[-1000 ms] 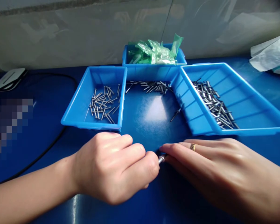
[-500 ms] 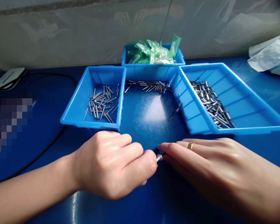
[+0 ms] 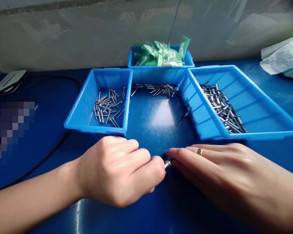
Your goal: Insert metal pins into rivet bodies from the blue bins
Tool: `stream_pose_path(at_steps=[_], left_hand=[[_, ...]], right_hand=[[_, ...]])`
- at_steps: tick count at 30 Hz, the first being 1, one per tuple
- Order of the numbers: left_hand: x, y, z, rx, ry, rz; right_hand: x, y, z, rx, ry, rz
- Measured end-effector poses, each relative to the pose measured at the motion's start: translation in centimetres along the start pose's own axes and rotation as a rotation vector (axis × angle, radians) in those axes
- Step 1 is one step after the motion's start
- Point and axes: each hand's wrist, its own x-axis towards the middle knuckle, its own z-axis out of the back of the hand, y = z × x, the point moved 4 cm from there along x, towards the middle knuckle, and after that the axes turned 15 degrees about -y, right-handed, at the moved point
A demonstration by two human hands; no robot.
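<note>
A: What did the left hand (image 3: pixel 117 174) have?
B: Its grip pinched a rivet (image 3: pixel 167 163), which sat between both hands over the worktop (image 3: pixel 158 138). Most of the shank was hidden in that fist.
A: And the right hand (image 3: pixel 224 172)?
B: Fingers straight, laid together, tips at the rivet's other end. They covered the thumb, so I couldn't tell whether that grip pinched.
A: Which way did the rivet point?
B: Its long axis ran left to right, tilted slightly away; the flange was toward the right hand.
A: Beyond?
B: Screws (image 3: pixel 107 107) in the left bin (image 3: pixel 97 129), more rivets (image 3: pixel 224 109) in the right bin (image 3: pixel 261 110); white wrapping (image 3: pixel 278 57) was cut off at the edge.
</note>
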Motion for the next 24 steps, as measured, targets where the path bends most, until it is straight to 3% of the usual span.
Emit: stream_pose_path(at_steps=[8,17,24], left_hand=[[0.1,0.0,0.2,-0.014,0.012,-0.006],[-0.2,0.0,-0.1,0.009,0.024,-0.019],[0.0,0.0,0.0,-0.012,-0.002,0.000]], right_hand=[[0.0,-0.4,-0.2,0.036,0.017,-0.044],[-4.2,-0.7,-1.1,-0.151,0.106,-0.167],[-4.5,-1.2,-2.1,-0.146,0.102,-0.162]])
